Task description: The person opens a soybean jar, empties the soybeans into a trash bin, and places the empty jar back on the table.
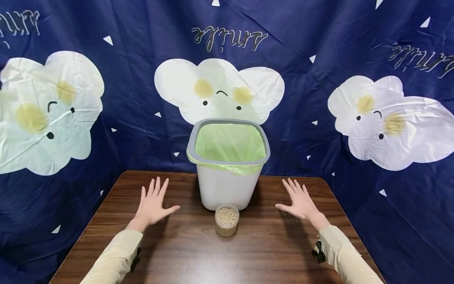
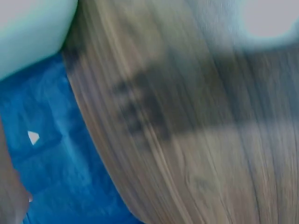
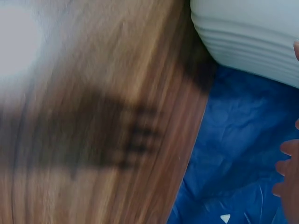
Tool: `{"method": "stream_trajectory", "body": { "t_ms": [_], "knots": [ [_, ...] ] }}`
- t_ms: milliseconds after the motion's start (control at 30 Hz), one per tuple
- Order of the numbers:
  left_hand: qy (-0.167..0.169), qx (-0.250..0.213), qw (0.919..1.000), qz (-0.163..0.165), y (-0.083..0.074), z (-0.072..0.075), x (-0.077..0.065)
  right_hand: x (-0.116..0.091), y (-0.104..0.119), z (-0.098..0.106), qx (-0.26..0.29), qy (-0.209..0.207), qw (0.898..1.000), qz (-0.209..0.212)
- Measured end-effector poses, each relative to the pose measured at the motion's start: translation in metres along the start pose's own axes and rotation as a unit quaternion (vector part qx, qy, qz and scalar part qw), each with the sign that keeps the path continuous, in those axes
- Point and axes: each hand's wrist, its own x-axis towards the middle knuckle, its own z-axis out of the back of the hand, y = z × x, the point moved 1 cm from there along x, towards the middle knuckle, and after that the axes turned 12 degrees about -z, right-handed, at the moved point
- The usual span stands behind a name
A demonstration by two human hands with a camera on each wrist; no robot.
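A white bin (image 1: 227, 187) with a grey rim and a green liner bag (image 1: 230, 144) stands at the back middle of the table. In front of it is a small round tub (image 1: 226, 230) filled with pale round beads or beans (image 1: 227, 217). My left hand (image 1: 151, 207) is spread over the table to the left of the bin, palm down, holding nothing. On the other side, my right hand (image 1: 299, 203) is spread likewise with nothing in it. Both wrist views catch only finger parts at their edges, such as the right fingers (image 3: 290, 148), plus hand shadows.
The brown wooden table (image 1: 262, 252) has rounded far corners. A dark blue curtain (image 1: 134, 98) with white clouds and upside-down lettering hangs behind it and at both sides. Bright glare lies on the tabletop in both wrist views.
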Motion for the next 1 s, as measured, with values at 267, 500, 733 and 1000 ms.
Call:
{"method": "stream_trajectory", "body": {
  "t_ms": [267,500,733,1000],
  "knots": [
    [0.016,-0.032,0.9981,-0.051,-0.036,-0.013,0.004,-0.007,0.018,-0.013,0.088,-0.023,0.994,0.063],
    [-0.024,-0.114,0.9902,-0.077,-0.075,-0.021,0.011,-0.018,0.037,-0.028,0.164,-0.028,0.985,0.045],
    [-0.07,-0.186,0.9768,-0.08,-0.102,-0.032,0.013,-0.025,0.054,-0.049,0.271,-0.034,0.96,0.062],
    [-0.083,-0.227,0.9691,-0.047,-0.116,-0.043,0.012,-0.035,0.069,-0.075,0.325,-0.027,0.943,0.064]
  ]
}}
